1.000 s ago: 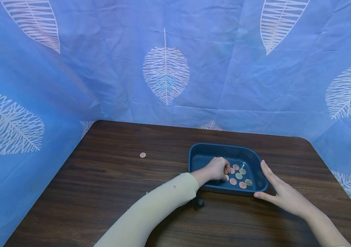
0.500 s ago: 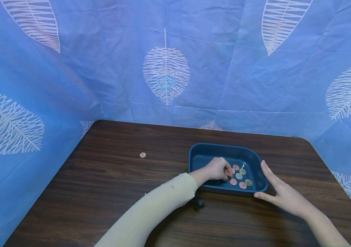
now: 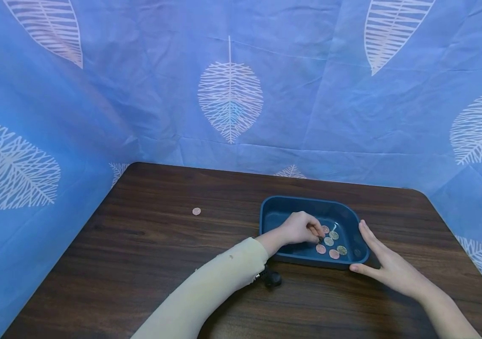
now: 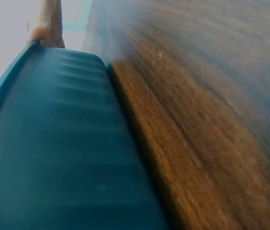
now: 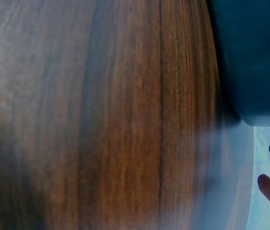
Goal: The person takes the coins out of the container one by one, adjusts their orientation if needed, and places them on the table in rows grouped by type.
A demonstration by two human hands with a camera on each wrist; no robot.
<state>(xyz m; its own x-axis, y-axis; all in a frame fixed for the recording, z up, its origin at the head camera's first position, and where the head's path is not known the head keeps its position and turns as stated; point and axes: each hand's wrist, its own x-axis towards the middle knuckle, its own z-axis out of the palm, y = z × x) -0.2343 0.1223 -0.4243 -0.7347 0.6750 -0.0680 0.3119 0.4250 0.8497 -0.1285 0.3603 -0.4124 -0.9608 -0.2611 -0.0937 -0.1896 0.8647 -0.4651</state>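
Note:
A dark blue rectangular tray (image 3: pixel 304 199) lies on the wooden table, holding several copper and brass-coloured coins (image 3: pixel 329 241) near its right end. My left hand (image 3: pixel 299 228) reaches over the near rim into it and pinches a dark-looking coin (image 3: pixel 320 239) between thumb and fingers, close to the other coins. At the right near corner my right hand (image 3: pixel 387 264) rests against the tray, thumb on the near side and straight fingers along the end wall. The left wrist view shows the tray's outer side wall (image 4: pixel 68 134); the coins are hidden there.
One copper coin (image 3: pixel 196 211) lies alone on the table (image 3: pixel 139 254), left of the tray. A small black device (image 3: pixel 272 278) hangs under the left wrist. Blue cloth (image 3: pixel 160 84) with white leaf prints stands behind the table and at both sides.
My left hand has shifted slightly right and lifted a little inside the tray, with the coin now turned between its fingertips. The right hand and tray stay in place.

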